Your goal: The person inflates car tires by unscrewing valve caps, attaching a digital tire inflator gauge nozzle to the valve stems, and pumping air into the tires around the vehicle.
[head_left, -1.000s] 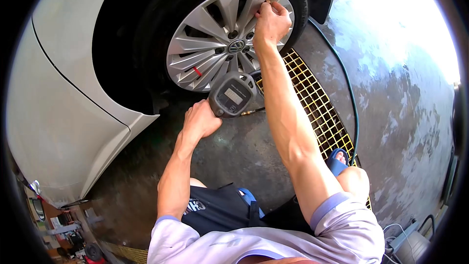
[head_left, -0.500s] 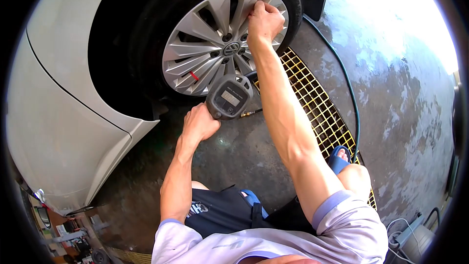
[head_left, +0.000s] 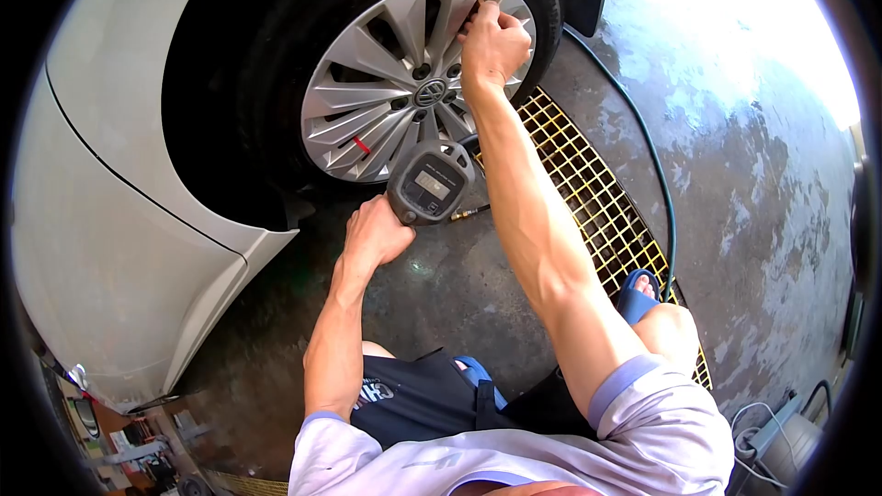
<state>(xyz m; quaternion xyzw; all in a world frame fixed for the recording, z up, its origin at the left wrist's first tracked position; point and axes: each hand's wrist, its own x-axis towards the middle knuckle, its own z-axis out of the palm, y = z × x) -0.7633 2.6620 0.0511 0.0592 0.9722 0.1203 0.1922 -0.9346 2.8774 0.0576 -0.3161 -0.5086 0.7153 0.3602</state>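
My left hand is wrapped round the handle of a grey digital tire inflator gauge, its lit display facing up. Just beyond the gauge is the silver alloy wheel of a white car, with a VW badge at the hub and a red mark on one spoke. My right hand reaches to the wheel's upper right rim, fingers pinched together. What those fingers hold, at the rim's edge, is hidden. The black tire surrounds the wheel.
A yellow floor grating runs beside the wheel. A dark air hose curves over the wet-looking concrete floor. White car bodywork fills the left side. Grey equipment with cables stands at the lower right.
The view has shifted slightly, so the wheel sits a little further left. My right hand has turned slightly at the rim; my left hand still holds the gauge.
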